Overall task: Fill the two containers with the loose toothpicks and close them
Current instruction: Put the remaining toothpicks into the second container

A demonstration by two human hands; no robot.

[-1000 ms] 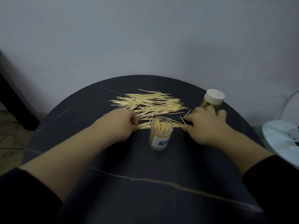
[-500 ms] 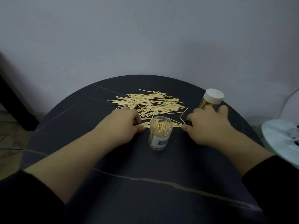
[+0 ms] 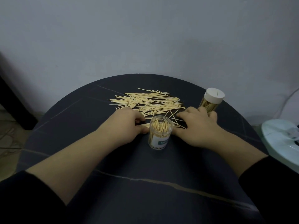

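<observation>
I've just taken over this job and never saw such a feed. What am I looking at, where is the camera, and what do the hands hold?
No machine here: a person works with bare hands. The single picture comes from a camera on their head, looking down. On the dark table lie loose toothpicks, an open jar partly filled, and a capped jar at the back right. The left hand pinches some toothpicks beside the open jar. The right hand rests on the table across from it, fingers relaxed, gripping nothing that I can see.
</observation>
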